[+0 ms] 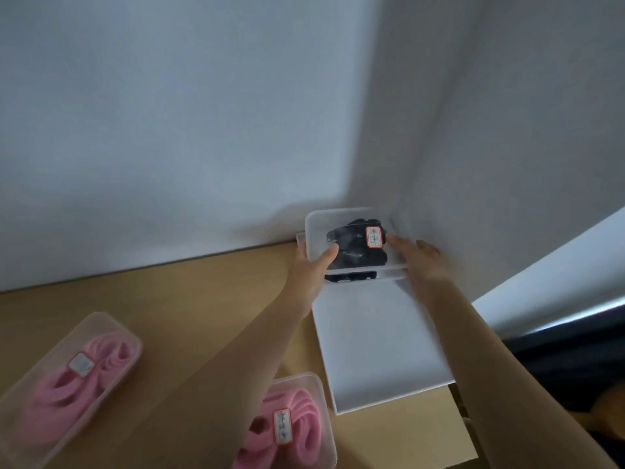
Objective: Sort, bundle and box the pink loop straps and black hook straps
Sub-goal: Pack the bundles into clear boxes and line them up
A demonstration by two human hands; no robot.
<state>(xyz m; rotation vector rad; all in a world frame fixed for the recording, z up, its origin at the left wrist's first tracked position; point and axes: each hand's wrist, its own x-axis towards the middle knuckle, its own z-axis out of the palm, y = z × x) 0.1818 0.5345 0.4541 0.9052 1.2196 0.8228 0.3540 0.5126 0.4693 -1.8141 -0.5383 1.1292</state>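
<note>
A clear plastic box (pixel 318 225) with a red-edged label (pixel 374 236) holds black hook straps (pixel 351 257) at the table's far corner. My left hand (pixel 313 269) grips its left side, thumb on the lid. My right hand (pixel 419 258) holds its right side, fingers by the label. It sits over a second clear box (pixel 389 274) where more black straps (pixel 351 275) show. Two lidded clear boxes of pink loop straps lie nearer: one (pixel 111 330) at the lower left, the other (pixel 314 384) at the bottom centre, partly behind my left forearm.
A white flat board (pixel 378 340) lies on the wooden table (pixel 169 299) just in front of the black-strap boxes. White walls (pixel 203 130) meet in a corner behind them. The table's right edge (pixel 463 418) drops to a dark area.
</note>
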